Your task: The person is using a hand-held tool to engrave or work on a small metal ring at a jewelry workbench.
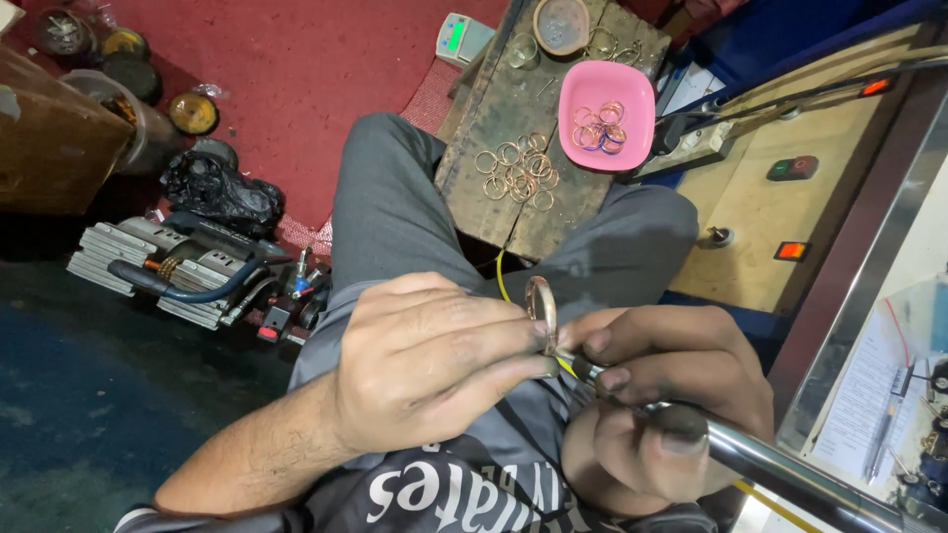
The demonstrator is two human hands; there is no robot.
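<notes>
Left hand (425, 360) pinches a metal ring (541, 308) while right hand (657, 400), clamped on a steel tool (770, 464), works its rim; steadiness needed.

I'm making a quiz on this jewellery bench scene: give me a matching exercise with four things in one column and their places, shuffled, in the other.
Things:
1. metal ring
2. pink tray
3. loose rings
4. small scale

Places:
A. bare on the wooden board, near its middle
B. on the red floor, beside the board's far left corner
C. pinched by the left hand, against the tool in the right hand
D. on the board's right side, holding more rings

Pairs: 1-C, 2-D, 3-A, 4-B
</notes>
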